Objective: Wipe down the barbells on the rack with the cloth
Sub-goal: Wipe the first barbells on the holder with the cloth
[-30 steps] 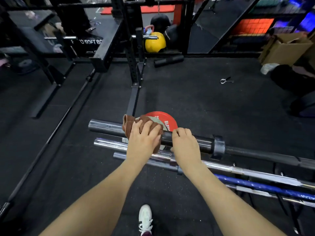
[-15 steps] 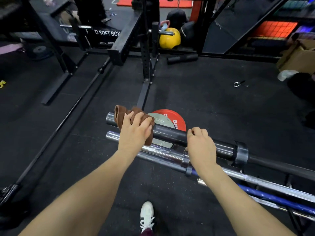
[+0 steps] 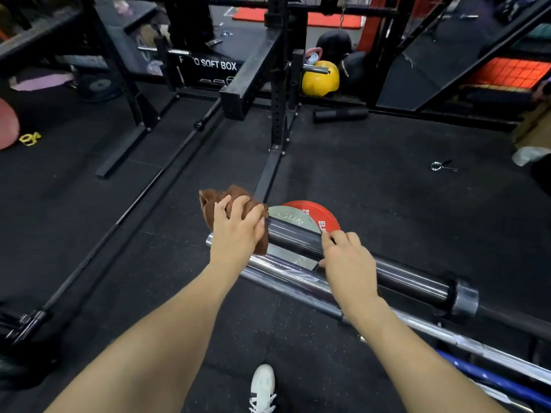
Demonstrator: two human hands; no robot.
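The black squat rack (image 3: 277, 93) fills the back of the room, its base foot running along the rubber floor (image 3: 387, 189) toward the bars. On the low barbell rack (image 3: 533, 350) lie several barbells side by side, long axes running from near the person's left hand out to the right edge of view. The top one is a dark barbell (image 3: 411, 280) with a thick sleeve; just nearer the person lies a chrome barbell (image 3: 286, 272), and a blue one (image 3: 489, 377) sits lower at the right.

Behind the sleeve end stand a red weight plate (image 3: 316, 213) and a grey plate (image 3: 289, 217).

The left hand (image 3: 235, 231) grips the brown cloth (image 3: 208, 204) bunched over the very end of the dark sleeve. The right hand (image 3: 348, 260) curls over the same sleeve further along, thumb underneath, apparently steadying it.

The unwiped length stretches rightward from the cloth, so the left hand is the one placed to draw it along the bar.
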